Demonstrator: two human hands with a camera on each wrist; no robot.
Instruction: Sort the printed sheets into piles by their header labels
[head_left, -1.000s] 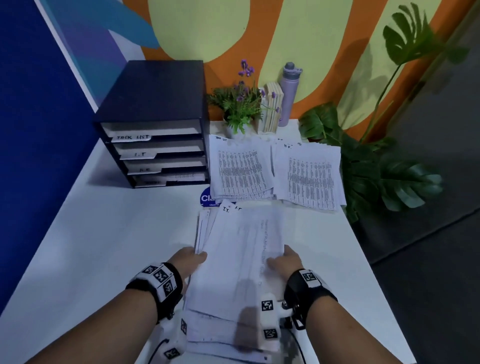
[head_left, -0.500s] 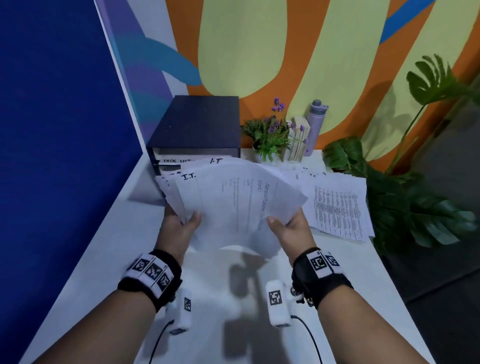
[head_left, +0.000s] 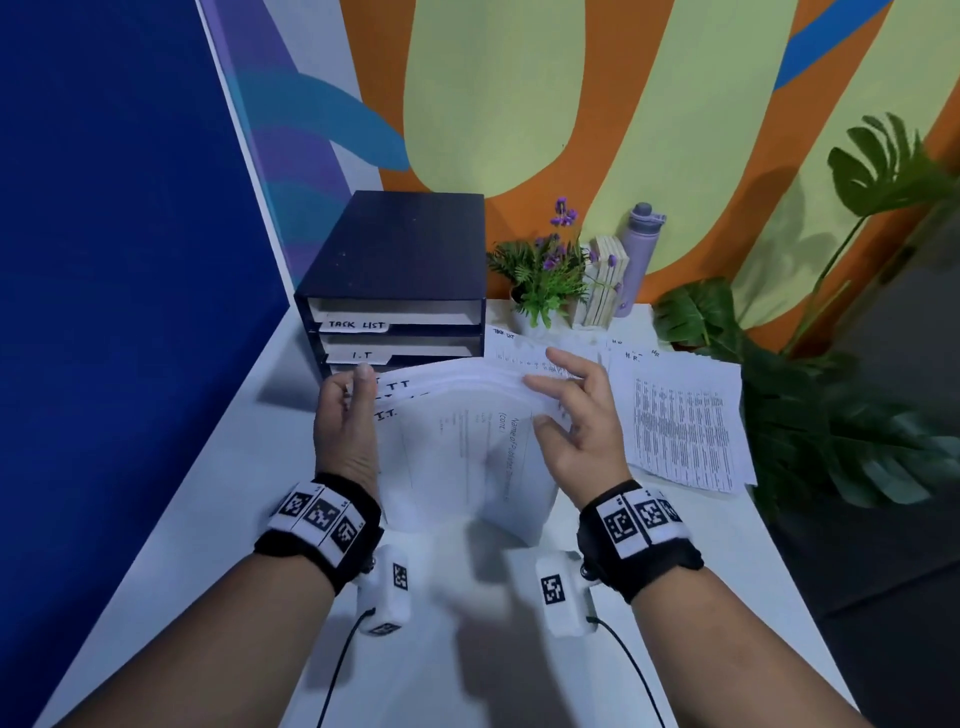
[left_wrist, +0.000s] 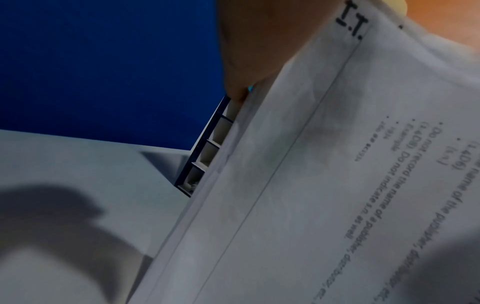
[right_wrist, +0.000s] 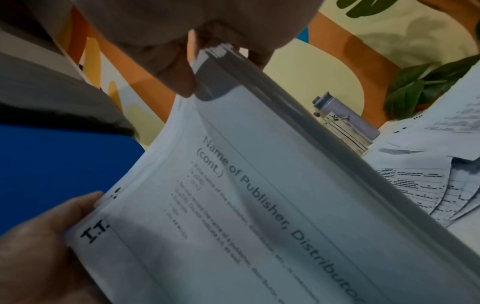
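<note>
I hold a stack of printed sheets (head_left: 467, 447) headed "I.T." tilted up above the white table (head_left: 218, 519). My left hand (head_left: 358, 395) grips its left edge beside the I.T. headers. My right hand (head_left: 550, 395) pinches the upper right edge between thumb and fingers. In the right wrist view the top sheet (right_wrist: 259, 205) reads "Name of Publisher, Distributor", and my right thumb (right_wrist: 176, 72) presses on the stack's corner. In the left wrist view the stack (left_wrist: 324, 164) fills the right side. Two sorted piles lie behind: "TASK LIST" (head_left: 514, 351) and "H.R." (head_left: 680, 431).
A black drawer unit (head_left: 400, 260) with slots labelled TASK LIST and I.T. stands at the back left against the blue wall. A small potted plant (head_left: 545, 280), books and a purple bottle (head_left: 641, 254) stand at the back. Large leaves (head_left: 810, 415) crowd the table's right edge.
The I.T. stack has come up off the table and the fanned sheets are drawn closer together. Both hands have slid up to its upper edge.
</note>
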